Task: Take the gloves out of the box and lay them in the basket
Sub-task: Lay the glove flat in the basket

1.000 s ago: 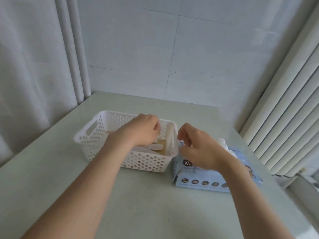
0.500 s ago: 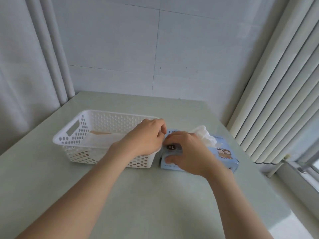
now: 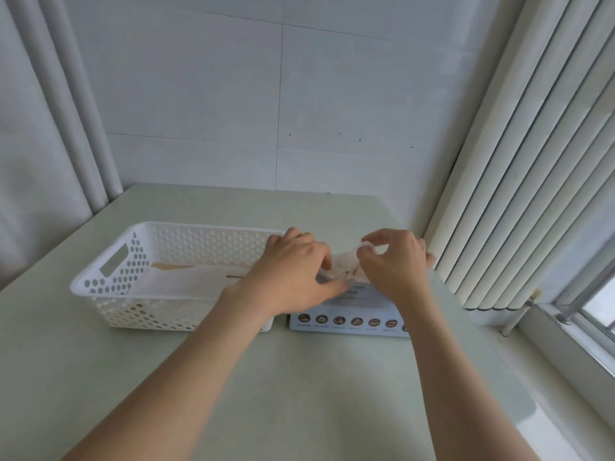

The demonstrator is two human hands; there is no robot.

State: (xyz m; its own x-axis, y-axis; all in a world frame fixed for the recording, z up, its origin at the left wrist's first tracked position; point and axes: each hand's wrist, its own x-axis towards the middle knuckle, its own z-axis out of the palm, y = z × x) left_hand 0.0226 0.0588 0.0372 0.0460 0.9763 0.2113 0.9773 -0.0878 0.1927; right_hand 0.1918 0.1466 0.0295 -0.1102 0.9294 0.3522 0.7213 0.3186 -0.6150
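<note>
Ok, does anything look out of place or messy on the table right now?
Nothing stands out. The basket sits upright with gloves lying flat inside, the box lies flat beside it, and the right hand pinches a crumpled glove at the box opening, with the left hand alongside. Nothing spilled.

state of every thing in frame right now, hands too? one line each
glove: partly out of the box, bunched between the hands.
box: flat on the table, right of the basket, narrow gap between them.
basket: upright, holds gloves.
laid gloves: flat on the basket floor.
right hand: pinches the glove's top.
left hand: on the box by the glove; grip unclear.
</note>
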